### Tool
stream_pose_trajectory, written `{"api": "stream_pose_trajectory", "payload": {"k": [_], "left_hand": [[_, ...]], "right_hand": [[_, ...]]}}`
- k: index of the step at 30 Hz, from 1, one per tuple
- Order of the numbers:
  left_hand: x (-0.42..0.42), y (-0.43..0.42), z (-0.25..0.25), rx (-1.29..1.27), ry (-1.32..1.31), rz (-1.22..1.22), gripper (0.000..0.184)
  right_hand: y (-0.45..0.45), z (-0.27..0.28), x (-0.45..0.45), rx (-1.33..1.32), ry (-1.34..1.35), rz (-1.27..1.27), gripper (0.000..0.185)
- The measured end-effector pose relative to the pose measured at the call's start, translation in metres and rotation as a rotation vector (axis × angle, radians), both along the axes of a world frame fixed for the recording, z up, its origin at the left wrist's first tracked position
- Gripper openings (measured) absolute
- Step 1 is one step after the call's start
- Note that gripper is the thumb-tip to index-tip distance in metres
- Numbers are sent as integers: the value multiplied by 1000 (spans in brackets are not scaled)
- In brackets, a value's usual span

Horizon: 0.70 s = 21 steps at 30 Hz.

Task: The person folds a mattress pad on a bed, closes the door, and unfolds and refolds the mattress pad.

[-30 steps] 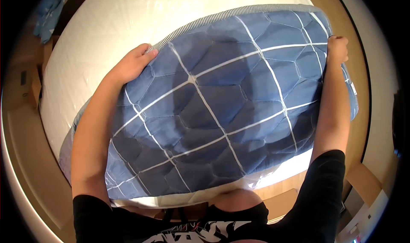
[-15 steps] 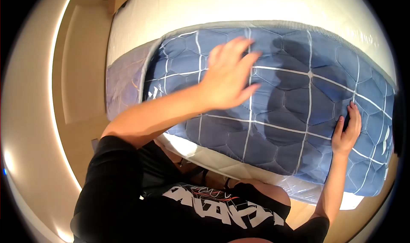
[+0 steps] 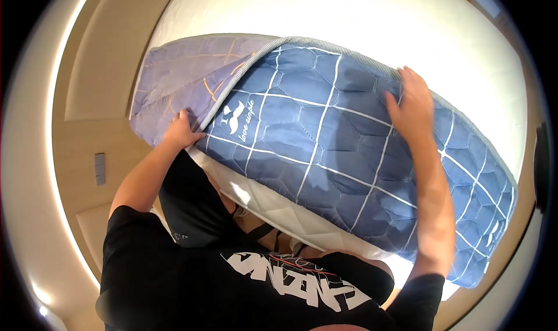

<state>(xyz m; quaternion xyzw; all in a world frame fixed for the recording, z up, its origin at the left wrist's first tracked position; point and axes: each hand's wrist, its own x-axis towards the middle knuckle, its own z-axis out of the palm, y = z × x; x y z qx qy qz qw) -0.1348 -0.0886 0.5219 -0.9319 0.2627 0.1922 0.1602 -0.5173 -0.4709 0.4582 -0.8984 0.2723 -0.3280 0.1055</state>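
Note:
A blue quilted pad (image 3: 314,127) with white grid lines and a striped edge lies across the near part of a pale mattress (image 3: 372,17). At its left end it is folded over, and the purple underside (image 3: 192,63) with orange lines shows. My left hand (image 3: 181,130) is at the pad's left edge, thumb at the striped border and fingers over the purple part, closed on that edge. My right hand (image 3: 414,104) rests on the pad near its far striped border, fingers stretched and thumb apart.
The mattress's quilted near side (image 3: 279,212) runs close to my body. At the left are a padded panel (image 3: 110,52), a wall switch plate (image 3: 100,169) and a bright light strip (image 3: 55,156). A dark object (image 3: 540,168) stands at the far right.
My left hand has moved from above the pad down to its left edge. My right hand has gone from the near part to the far border. The view has shifted left, showing more purple.

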Motion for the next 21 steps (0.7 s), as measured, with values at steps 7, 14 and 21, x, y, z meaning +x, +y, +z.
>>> {"api": "stream_pose_trajectory", "payload": {"k": [7, 14, 21], "left_hand": [[109, 42, 25, 69, 34, -196, 53], [256, -126, 130, 260, -367, -402, 20], [281, -148, -58, 64, -675, -546, 24]], "right_hand": [[-17, -19, 63, 222, 316, 10, 23], [-47, -5, 96, 657, 505, 13, 22], [1, -77, 84, -11, 136, -257, 16]]}}
